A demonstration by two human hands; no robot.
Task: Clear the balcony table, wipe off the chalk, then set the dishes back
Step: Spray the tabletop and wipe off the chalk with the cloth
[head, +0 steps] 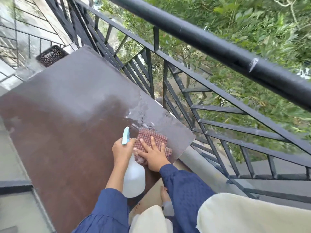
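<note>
Two steps left: wiping under way, nothing set back

Cleared already, going by the brown balcony table (67, 132), with no dish anywhere on it. Wiping now at the near right corner, close to the black railing (218, 47): pressing a red checked cloth (151, 137) flat to the top with the right hand (154, 157), fingers straight and spread. Gripping a translucent spray bottle (134, 179) near its pale blue trigger head with the left hand (123, 150), fingers curled round the neck, just beside the cloth. Just beyond the cloth, yet to be lifted: white chalk streaks (134, 118) in a wet sheen. Farther up, hazy grey over much of the far half; chalk film or glare, cannot tell which. Darker and cleaner-looking along the near left. Judged, then, as wiping well short of finished. Setting back not begun; no dishes in view at all. Past the far end, down on the floor, a dark woven basket (50, 55).
</note>
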